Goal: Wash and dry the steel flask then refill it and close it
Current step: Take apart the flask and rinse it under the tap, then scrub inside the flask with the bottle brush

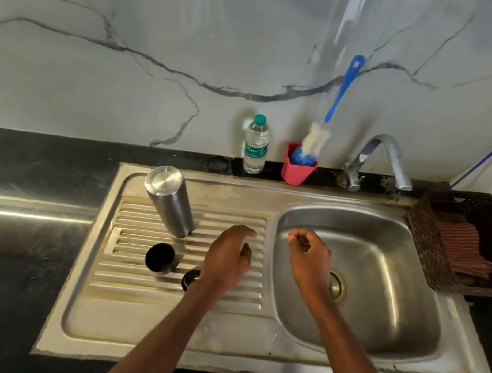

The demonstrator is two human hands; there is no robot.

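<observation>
The steel flask (169,201) stands upside down on the ribbed drainboard (132,284), its base up. In front of it sit a black cup-shaped cap (160,258) and a smaller black stopper (190,279), partly hidden by my left wrist. My left hand (228,257) hovers over the drainboard right of the flask, fingers relaxed, holding nothing. My right hand (310,259) hangs over the sink basin (380,304) with fingers loosely curled and nothing in it.
A water bottle (256,144), a red holder (297,167) with a blue bottle brush (330,115) and the tap (381,161) line the back edge. A brown basket (423,240) with a striped cloth (463,250) stands right of the sink. Black counter lies to the left.
</observation>
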